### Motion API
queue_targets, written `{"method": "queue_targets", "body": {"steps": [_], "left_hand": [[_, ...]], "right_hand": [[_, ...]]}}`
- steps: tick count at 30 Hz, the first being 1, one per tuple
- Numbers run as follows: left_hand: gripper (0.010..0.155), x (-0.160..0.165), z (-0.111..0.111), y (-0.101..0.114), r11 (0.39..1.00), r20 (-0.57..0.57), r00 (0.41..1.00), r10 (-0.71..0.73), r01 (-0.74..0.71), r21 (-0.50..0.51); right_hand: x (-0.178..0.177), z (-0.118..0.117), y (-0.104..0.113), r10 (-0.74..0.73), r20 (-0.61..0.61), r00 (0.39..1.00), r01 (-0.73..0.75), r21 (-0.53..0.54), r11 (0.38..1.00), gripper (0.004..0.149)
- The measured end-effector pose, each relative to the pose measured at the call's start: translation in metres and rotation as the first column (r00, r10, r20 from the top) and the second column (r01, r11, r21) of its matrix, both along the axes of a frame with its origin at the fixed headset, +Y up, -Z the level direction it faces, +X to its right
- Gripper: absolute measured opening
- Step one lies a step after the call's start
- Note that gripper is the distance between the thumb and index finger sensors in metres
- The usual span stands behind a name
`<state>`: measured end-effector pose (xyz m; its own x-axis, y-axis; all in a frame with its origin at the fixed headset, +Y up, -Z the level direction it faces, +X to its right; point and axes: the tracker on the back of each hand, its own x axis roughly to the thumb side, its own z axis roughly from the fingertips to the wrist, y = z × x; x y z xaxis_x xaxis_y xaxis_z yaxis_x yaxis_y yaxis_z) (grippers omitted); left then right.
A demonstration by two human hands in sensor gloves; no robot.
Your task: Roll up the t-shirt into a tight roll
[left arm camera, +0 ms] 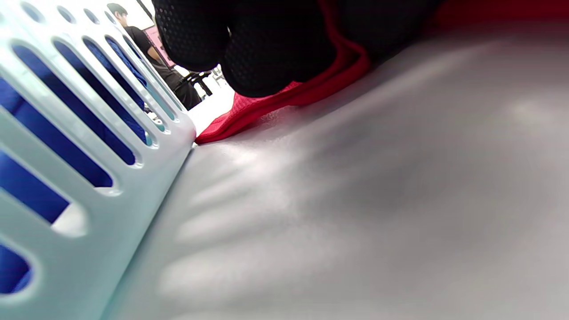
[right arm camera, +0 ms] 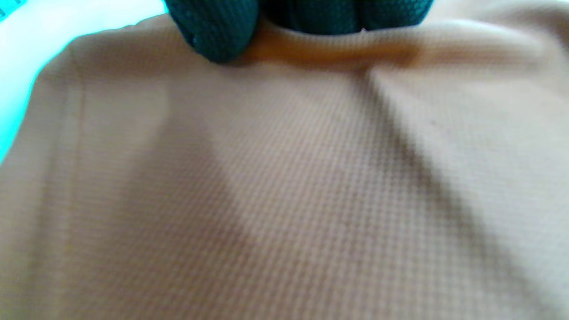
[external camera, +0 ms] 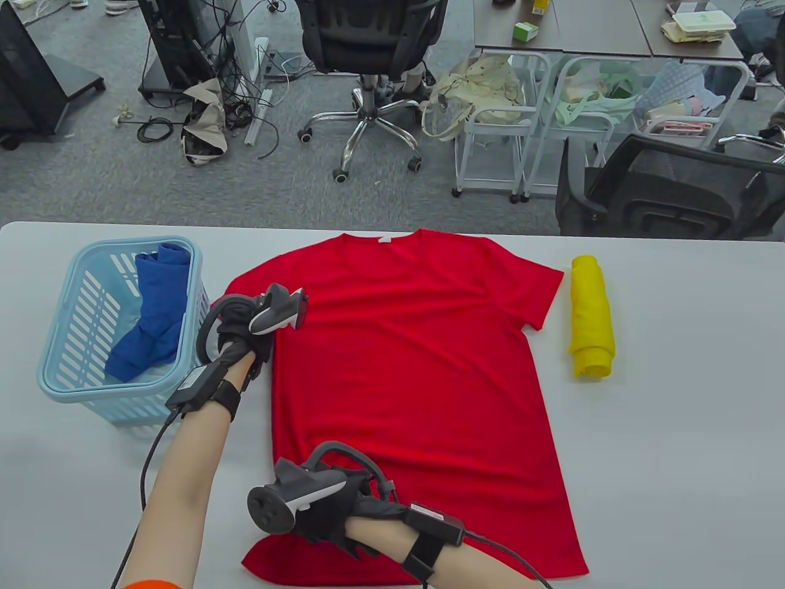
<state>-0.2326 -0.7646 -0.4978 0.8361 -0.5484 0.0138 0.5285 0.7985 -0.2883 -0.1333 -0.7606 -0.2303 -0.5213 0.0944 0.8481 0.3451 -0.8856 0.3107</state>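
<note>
The red shirt (external camera: 411,380) lay flat and face up on the grey counter (external camera: 674,429), collar toward the far edge and hem toward the person. The left hand (external camera: 242,334) sat at the shirt's left sleeve, next to the basket (external camera: 61,374). In the left wrist view, its gloved fingers (left arm camera: 266,58) were curled down over the red sleeve edge (left arm camera: 275,106), with the fabric bunched beneath them, so the hand gripped the sleeve. That edge reached almost to the basket's wall (left arm camera: 111,213). The right hand (external camera: 334,515) rested on the shirt's near left corner, by the hem, with its forearm crossing the lower part of the shirt. In the right wrist view, its fingers (right arm camera: 218,26) pressed into the fabric (right arm camera: 284,186), which appeared washed out to a tan tone there, and a shallow fold ran beneath them; whether they pinched the cloth or only pressed on it could not be told. The pale blue slotted basket stood on the counter to the left of the shirt and held a blue garment (external camera: 156,307), loosely crumpled. A yellow roll (external camera: 592,316) lay on the counter just right of the shirt's right sleeve, apart from it, with its long axis running from near to far. Beyond the counter, office chairs (external camera: 368,55) and white carts (external camera: 509,123) stood on the grey carpet.
</note>
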Motion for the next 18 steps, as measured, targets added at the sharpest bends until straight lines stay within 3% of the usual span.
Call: {"method": "queue_targets", "body": {"steps": [4, 7, 13, 18], "left_hand": [[0.043, -0.001, 0.003, 0.008, 0.999, -0.032, 0.999, 0.011, -0.010, 0.048], [0.044, 0.001, 0.003, 0.026, 0.993, -0.068, 0.997, 0.031, -0.023, 0.119], [0.045, 0.008, -0.002, 0.077, 0.971, -0.069, 0.994, 0.082, -0.065, 0.229], [0.045, 0.036, -0.005, 0.111, 0.940, -0.011, 0.982, 0.188, -0.177, 0.291]], "right_hand": [[0.011, -0.004, 0.017, -0.068, 0.032, 0.997, 0.069, -0.017, 0.997, 0.038], [0.019, -0.010, 0.037, -0.148, 0.062, 0.987, 0.149, -0.015, 0.989, 0.038], [0.037, -0.022, 0.079, -0.359, 0.124, 0.925, 0.366, -0.036, 0.930, 0.038], [0.074, -0.027, 0.098, -0.401, 0.164, 0.901, 0.412, -0.034, 0.911, 0.038]]}}
